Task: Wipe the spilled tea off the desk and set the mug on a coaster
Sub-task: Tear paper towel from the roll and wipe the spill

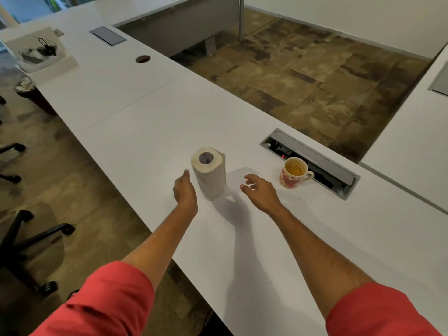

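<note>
Two hands: both out over the desk point(242, 238), one on each side of the paper towel roll, neither holding anything as far as I can see.
Left hand point(184, 192): fingers mostly straight and relaxed, edge-on to my camera, just beside the roll's left side. Can't tell if it's actually touching.
Right hand point(260, 190): fingers loosely spread and slightly curled, hovering to the right of the roll, with a clear gap between them.
Paper towel roll point(210, 174): standing on end between my hands, leaning a bit, cardboard core showing at the top.
Mug point(294, 172): white with red hearts, sitting on the bare desk further right of my right hand, handle pointing right. It's got amber tea in it (roughly half full, hard to say).
Cable tray point(312, 163): open grey recess in the desk just behind the mug, a small red light inside.
Spill: can't make out any wet patch on the white top from this angle.
Sleeves point(109, 301): red, pushed up on both arms.
Far left: office chair base point(26, 238) on the floor.
</note>
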